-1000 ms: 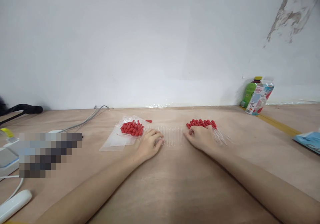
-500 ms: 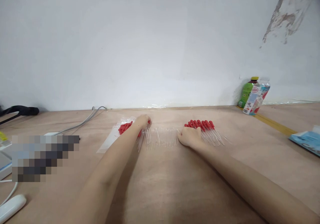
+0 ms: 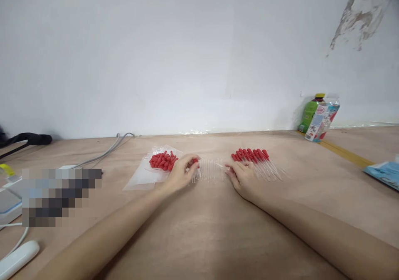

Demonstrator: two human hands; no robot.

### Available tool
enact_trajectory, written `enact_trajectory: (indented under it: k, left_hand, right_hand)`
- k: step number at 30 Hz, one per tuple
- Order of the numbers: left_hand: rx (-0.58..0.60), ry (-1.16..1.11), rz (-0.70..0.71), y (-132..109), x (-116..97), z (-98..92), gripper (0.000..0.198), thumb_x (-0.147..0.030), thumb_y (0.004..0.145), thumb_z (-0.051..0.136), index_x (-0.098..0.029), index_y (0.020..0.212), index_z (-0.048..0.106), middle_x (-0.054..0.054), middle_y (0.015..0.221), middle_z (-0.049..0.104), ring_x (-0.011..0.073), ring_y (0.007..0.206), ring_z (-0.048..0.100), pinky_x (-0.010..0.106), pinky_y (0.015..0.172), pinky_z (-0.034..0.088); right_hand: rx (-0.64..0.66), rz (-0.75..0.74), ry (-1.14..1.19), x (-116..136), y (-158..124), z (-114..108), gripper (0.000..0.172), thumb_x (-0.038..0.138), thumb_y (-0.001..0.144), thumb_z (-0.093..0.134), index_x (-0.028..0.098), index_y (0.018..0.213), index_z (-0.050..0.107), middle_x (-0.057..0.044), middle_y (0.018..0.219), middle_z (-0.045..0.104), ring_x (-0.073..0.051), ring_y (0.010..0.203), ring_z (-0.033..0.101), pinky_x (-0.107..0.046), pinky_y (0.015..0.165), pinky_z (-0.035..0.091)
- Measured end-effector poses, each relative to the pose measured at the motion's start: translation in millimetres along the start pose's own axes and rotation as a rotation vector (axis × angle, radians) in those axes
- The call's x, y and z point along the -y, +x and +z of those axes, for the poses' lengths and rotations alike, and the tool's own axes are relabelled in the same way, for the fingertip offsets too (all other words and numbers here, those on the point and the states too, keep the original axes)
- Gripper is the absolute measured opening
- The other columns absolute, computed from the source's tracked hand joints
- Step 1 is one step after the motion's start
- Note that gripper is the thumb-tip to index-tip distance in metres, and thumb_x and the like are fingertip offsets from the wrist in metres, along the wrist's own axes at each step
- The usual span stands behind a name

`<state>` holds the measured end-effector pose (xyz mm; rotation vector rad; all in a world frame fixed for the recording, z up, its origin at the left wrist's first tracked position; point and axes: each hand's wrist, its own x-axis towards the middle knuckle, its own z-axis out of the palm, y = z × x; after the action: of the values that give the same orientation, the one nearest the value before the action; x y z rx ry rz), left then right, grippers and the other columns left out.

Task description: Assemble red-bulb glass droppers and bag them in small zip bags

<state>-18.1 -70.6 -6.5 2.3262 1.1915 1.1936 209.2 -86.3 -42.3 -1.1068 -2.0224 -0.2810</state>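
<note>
My left hand (image 3: 181,172) is closed in a pinch around a red rubber dropper bulb (image 3: 195,161). Between my hands lies a row of clear glass dropper tubes (image 3: 210,171), side by side on the wooden table. My right hand (image 3: 245,179) pinches what looks like a thin glass tube (image 3: 222,165), its end pointing left toward the bulb. Beyond the right hand, several droppers with red bulbs (image 3: 252,155) lie in a slanted row. A heap of loose red bulbs (image 3: 162,161) rests on a clear plastic bag (image 3: 137,178) left of my left hand.
Two drink containers, a green bottle (image 3: 308,115) and a printed bottle (image 3: 321,124), stand against the wall at right. A blue packet (image 3: 382,174) lies at the right edge. Grey cables (image 3: 107,150), a blurred-out object (image 3: 59,196) and a white device (image 3: 20,258) occupy the left.
My left hand has come away from the bag's side toward the right and nearer, bringing a red bulb. My right hand's fingers have lifted from the tube row with a thin tube.
</note>
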Motion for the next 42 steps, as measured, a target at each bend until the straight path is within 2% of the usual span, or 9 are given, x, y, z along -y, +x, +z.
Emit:
enact_trajectory:
  k: [3, 7, 14, 20, 24, 31, 36, 39, 42]
  left_hand:
    - [-0.042, -0.197, -0.124, -23, -7, 12.8, 0.009, -0.022, 0.076, 0.054, -0.016, 0.082, 0.052, 0.002, 0.078, 0.059, 0.0123, 0.070, 0.057, 0.023, 0.061, 0.044]
    - [-0.029, -0.293, -0.166, -32, -9, 22.7, 0.014, -0.024, 0.073, 0.058, -0.016, 0.071, 0.047, 0.000, 0.070, 0.055, 0.0114, 0.066, 0.056, 0.021, 0.057, 0.042]
    - [-0.069, -0.229, -0.105, -32, -11, 20.4, 0.015, -0.025, 0.076, 0.057, -0.017, 0.087, 0.050, 0.002, 0.082, 0.057, 0.0133, 0.077, 0.056, 0.026, 0.070, 0.044]
    - [-0.012, -0.308, -0.121, -33, -7, 24.0, 0.017, -0.028, 0.079, 0.054, -0.016, 0.091, 0.054, 0.004, 0.084, 0.062, 0.0145, 0.078, 0.059, 0.027, 0.071, 0.047]
    - [0.024, -0.253, -0.099, -34, -10, 23.1, 0.019, -0.029, 0.078, 0.056, -0.016, 0.091, 0.059, 0.004, 0.086, 0.066, 0.0146, 0.077, 0.061, 0.026, 0.070, 0.048]
    - [0.016, -0.080, 0.056, -34, -17, 18.8, 0.016, -0.027, 0.080, 0.053, -0.017, 0.085, 0.063, 0.002, 0.079, 0.066, 0.0136, 0.071, 0.060, 0.024, 0.066, 0.047]
    - [0.095, -0.054, 0.104, -36, -21, 15.9, 0.014, -0.023, 0.082, 0.050, -0.018, 0.086, 0.063, 0.001, 0.080, 0.066, 0.0124, 0.073, 0.059, 0.023, 0.069, 0.045]
    - [0.170, -0.029, 0.120, -37, -24, 14.7, 0.016, -0.023, 0.083, 0.047, -0.018, 0.087, 0.063, 0.001, 0.082, 0.065, 0.0121, 0.075, 0.059, 0.022, 0.070, 0.045]
    - [0.177, 0.020, 0.104, -37, -26, 14.7, 0.018, -0.025, 0.084, 0.047, -0.018, 0.088, 0.062, 0.002, 0.080, 0.064, 0.0119, 0.072, 0.057, 0.022, 0.067, 0.043]
  right_hand:
    - [-0.017, -0.044, 0.062, 2, -3, -1, 0.019, 0.023, 0.087, 0.039, 0.018, 0.091, 0.056, -0.005, 0.087, 0.063, -0.015, 0.078, 0.053, -0.031, 0.075, 0.025]
    - [-0.004, -0.072, 0.119, 10, -3, -6, 0.017, 0.022, 0.085, 0.041, 0.018, 0.085, 0.058, -0.003, 0.078, 0.063, -0.014, 0.072, 0.052, -0.031, 0.074, 0.025]
    - [0.032, -0.137, 0.169, 23, -3, -14, 0.015, 0.019, 0.084, 0.042, 0.017, 0.085, 0.057, -0.002, 0.074, 0.063, -0.011, 0.061, 0.052, -0.030, 0.071, 0.026]
    - [0.051, -0.154, 0.177, 23, -2, -15, 0.016, 0.021, 0.084, 0.042, 0.017, 0.085, 0.057, -0.002, 0.074, 0.064, -0.010, 0.058, 0.050, -0.030, 0.069, 0.026]
    - [0.128, -0.161, 0.209, 26, -1, -19, 0.016, 0.022, 0.084, 0.043, 0.016, 0.083, 0.057, -0.002, 0.072, 0.063, -0.010, 0.057, 0.049, -0.030, 0.069, 0.027]
    - [0.225, -0.171, 0.279, 21, 2, -20, 0.019, 0.023, 0.086, 0.041, 0.018, 0.086, 0.060, -0.001, 0.072, 0.062, -0.009, 0.058, 0.047, -0.029, 0.070, 0.025]
    - [0.270, -0.216, 0.246, 13, 5, -22, 0.020, 0.022, 0.086, 0.042, 0.021, 0.089, 0.062, 0.000, 0.076, 0.064, -0.010, 0.063, 0.050, -0.030, 0.072, 0.024]
    - [0.279, -0.257, 0.181, 12, 5, -21, 0.021, 0.022, 0.086, 0.042, 0.021, 0.086, 0.063, -0.001, 0.079, 0.064, -0.010, 0.065, 0.050, -0.031, 0.072, 0.023]
    - [0.226, -0.271, 0.143, 13, 2, -19, 0.022, 0.022, 0.086, 0.040, 0.021, 0.085, 0.062, -0.002, 0.078, 0.063, -0.011, 0.066, 0.050, -0.031, 0.070, 0.022]
